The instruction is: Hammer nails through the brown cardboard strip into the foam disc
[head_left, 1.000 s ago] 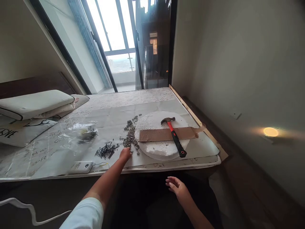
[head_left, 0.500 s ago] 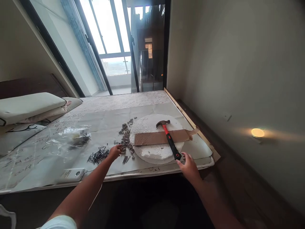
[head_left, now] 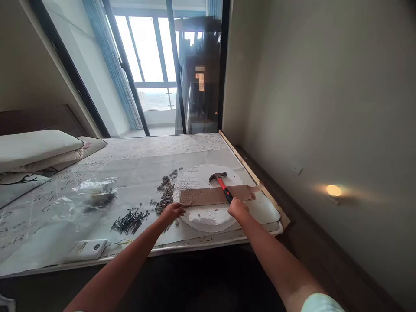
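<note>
My right hand (head_left: 239, 209) is wrapped round the black grip of a claw hammer (head_left: 222, 183), which has a red neck. Its head rests on a round white foam slab (head_left: 191, 175), beyond a brown strip (head_left: 204, 196) with rows of small holes. The hammer crosses over this strip, which lies flat on the slab. My left hand (head_left: 173, 211) is at the strip's near left corner, fingers drawn together; whatever they pinch is too small to make out. Grey gravel-like bits (head_left: 166, 193) are heaped just beyond that hand. A pile of dark nails (head_left: 130, 220) lies further left.
A crumpled clear plastic bag (head_left: 97, 193) with something dark inside lies on the left of the mattress (head_left: 156, 145). By the near edge is a white device (head_left: 87, 249) with a thin cable. Pillows (head_left: 39, 149) are stacked far left. A wooden rail (head_left: 240, 157) runs along the right side.
My right hand has moved left and forward and closed round the hammer's grip. My left hand has shifted right, from the gravel-like bits to the strip's corner. The view has tilted slightly up.
</note>
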The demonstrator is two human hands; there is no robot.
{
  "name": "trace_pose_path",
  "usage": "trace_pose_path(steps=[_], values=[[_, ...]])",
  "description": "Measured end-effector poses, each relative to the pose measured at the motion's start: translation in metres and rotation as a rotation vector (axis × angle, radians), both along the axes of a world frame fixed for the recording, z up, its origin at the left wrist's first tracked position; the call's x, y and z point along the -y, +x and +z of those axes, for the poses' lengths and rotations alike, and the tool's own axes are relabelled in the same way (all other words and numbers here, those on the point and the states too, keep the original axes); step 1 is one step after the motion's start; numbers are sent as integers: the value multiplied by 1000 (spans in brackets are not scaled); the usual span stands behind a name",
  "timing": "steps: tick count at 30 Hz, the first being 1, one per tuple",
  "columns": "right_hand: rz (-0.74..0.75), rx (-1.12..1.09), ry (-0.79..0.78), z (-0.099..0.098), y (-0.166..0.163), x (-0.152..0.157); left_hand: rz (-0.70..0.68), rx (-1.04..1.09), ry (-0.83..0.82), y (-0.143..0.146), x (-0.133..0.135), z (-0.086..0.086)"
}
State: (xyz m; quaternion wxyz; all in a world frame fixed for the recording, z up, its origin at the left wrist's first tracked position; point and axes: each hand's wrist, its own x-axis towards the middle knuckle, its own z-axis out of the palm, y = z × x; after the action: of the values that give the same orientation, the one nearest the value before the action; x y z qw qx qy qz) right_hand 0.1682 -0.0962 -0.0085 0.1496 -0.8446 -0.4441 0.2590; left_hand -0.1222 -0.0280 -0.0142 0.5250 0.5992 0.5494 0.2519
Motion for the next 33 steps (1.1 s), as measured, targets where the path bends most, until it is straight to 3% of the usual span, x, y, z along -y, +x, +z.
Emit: trace_pose_path(steps=[4,8,11,12,16,22,28,33], values=[[-8,-174,72,22,13,1,-77,-86,149,9,-1,16],[25,-443,195,38,10,35,-45,-99,296,22,-13,24],[72,-648,273,38,5,70,-22,-147,364,35,-25,20],[80,-830,299,36,5,79,-17,-171,374,40,-28,17],[68,-1188,279,22,9,103,35,-242,409,60,-44,6],[110,-1195,119,3,23,125,89,-262,415,80,-63,-13],[121,-1143,172,-4,37,145,90,-287,474,86,-67,-31],[153,-1139,146,-11,47,152,120,-262,441,87,-67,-35]])
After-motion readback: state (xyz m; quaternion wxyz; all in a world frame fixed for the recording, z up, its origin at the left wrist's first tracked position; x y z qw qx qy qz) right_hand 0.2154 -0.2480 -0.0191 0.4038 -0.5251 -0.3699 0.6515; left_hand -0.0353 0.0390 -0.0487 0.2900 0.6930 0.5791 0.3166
